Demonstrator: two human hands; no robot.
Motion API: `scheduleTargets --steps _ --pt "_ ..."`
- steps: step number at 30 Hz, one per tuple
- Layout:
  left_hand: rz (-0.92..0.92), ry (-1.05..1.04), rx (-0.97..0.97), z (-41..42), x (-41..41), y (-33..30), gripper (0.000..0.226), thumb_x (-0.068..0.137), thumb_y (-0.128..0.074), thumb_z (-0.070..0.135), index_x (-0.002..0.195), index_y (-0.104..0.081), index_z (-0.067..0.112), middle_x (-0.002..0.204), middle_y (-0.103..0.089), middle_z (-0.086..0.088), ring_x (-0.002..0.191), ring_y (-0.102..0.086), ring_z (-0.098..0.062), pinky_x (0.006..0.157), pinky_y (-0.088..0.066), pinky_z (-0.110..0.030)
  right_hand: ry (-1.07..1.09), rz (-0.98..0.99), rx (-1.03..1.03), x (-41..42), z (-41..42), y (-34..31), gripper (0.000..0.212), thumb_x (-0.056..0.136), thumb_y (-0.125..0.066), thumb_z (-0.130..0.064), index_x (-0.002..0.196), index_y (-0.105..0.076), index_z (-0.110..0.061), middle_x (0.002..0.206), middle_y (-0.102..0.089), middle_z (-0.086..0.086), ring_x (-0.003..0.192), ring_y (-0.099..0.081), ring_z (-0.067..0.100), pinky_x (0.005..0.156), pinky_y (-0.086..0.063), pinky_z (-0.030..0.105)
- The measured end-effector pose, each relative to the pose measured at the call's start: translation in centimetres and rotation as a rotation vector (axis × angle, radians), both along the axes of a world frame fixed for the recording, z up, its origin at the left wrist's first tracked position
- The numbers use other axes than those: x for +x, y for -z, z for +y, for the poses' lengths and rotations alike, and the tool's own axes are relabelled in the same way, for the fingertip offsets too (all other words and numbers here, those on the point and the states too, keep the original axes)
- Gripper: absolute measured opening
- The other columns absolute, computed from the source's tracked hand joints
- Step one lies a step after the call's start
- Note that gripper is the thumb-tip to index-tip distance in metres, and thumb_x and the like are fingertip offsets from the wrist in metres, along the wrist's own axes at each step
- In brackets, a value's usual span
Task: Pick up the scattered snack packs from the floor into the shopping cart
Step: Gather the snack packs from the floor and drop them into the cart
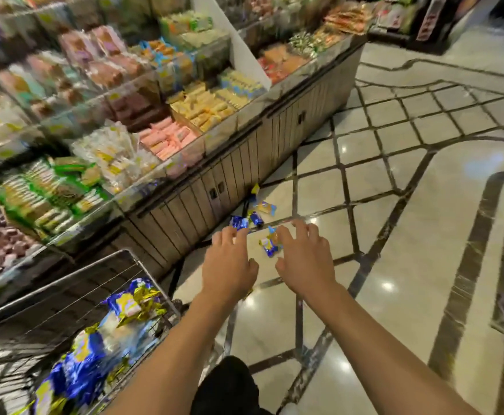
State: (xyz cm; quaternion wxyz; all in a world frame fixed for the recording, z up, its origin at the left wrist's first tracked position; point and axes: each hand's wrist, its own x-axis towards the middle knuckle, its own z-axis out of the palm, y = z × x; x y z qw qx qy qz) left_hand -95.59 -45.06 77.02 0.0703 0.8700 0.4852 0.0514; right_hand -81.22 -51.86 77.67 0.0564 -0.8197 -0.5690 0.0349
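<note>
Where glossy tiles gleam, crinkly foil snack packs (270, 245) lie scattered.

Snack display counter (244, 151) left (bins full); tiled floor (394, 235) right.

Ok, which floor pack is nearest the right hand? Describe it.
Start at the wooden display counter; a few packs lie on the floor at its base. The pack is the nearest one, between both hands, apart from the cluster: blue and yellow.
</note>
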Motion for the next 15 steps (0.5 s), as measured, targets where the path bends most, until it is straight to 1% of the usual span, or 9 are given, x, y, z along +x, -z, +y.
scheduleTargets --steps 5,8,12,15 --pt "0.015 -0.003 -0.028 2.2 5.4 1.2 0.067 0.086 -0.057 0.034 0.146 -0.033 0.017 0.139 -0.039 -0.006 0.125 -0.036 -0.027 0.099 -0.041 -0.036 0.027 0.029 0.000 5.4 1.5 0.9 0.061 0.086 -0.058 -0.029 0.144 -0.040 -0.024 0.151 -0.035 0.009 0.135 -0.034 0.030 0.104 -0.038 0.044" --pt "-0.003 -0.027 -0.052 4.5 8.2 2.9 0.065 0.084 -0.061 0.033 0.142 -0.039 0.014 0.134 -0.044 -0.007 0.120 -0.039 -0.029 0.095 -0.043 -0.037 0.002 0.026 -0.041 8.8 3.7 2.3 0.063 0.088 -0.059 -0.033 0.146 -0.038 -0.024 0.152 -0.033 0.009 0.137 -0.031 0.030 0.107 -0.035 0.045" --pt "-0.054 -0.130 -0.129 8.9 12.3 4.6 0.061 0.084 -0.060 0.031 0.139 -0.041 0.013 0.134 -0.045 -0.008 0.119 -0.039 -0.029 0.093 -0.045 -0.039 0.066 0.081 -0.104 12.7 8.2 3.6 0.057 0.087 -0.059 -0.033 0.140 -0.041 -0.026 0.147 -0.035 0.008 0.132 -0.033 0.029 0.101 -0.037 0.045" --pt "-0.053 -0.167 -0.155 12.6 15.4 5.0 0.060 0.085 -0.058 0.033 0.140 -0.040 0.015 0.135 -0.044 -0.007 0.121 -0.039 -0.028 0.092 -0.045 -0.037 0.042 0.099 -0.128 15.2 11.5 4.0 0.056 0.085 -0.060 -0.030 0.138 -0.044 -0.025 0.146 -0.039 0.009 0.130 -0.036 0.031 0.100 -0.038 0.048"
